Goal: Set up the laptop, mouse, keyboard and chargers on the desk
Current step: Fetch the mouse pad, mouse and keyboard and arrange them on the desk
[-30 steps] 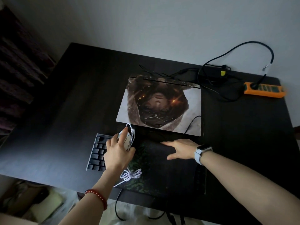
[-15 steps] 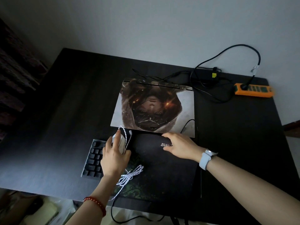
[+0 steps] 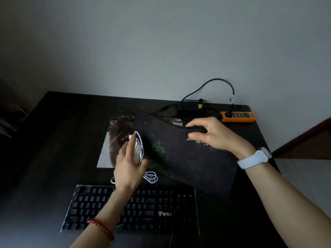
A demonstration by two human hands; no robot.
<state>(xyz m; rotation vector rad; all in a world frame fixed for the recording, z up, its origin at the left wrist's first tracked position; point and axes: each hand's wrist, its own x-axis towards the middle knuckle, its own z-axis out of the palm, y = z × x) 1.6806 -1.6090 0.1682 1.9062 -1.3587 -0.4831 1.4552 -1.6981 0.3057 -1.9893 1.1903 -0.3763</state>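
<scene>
My left hand (image 3: 129, 165) grips a white mouse (image 3: 137, 152) with its white braided cable (image 3: 151, 177) coiled and hanging below. My right hand (image 3: 213, 135) pinches the far edge of a dark mouse pad (image 3: 179, 158) and holds it lifted and tilted above the desk. The closed laptop (image 3: 114, 140), with a picture on its lid, lies flat behind, half hidden by the pad. A black keyboard (image 3: 143, 208) lies uncovered at the near edge. A black charger brick (image 3: 193, 105) with cables sits at the back.
An orange power strip (image 3: 238, 116) lies at the desk's back right corner, with a black cable looping up the wall. The dark desk (image 3: 53, 149) stretches left. A dark wooden edge (image 3: 304, 140) shows on the right.
My right hand has taken hold of the mouse pad and lifted it off the keyboard, which now shows fully. My left hand has raised the mouse. The camera has tilted up.
</scene>
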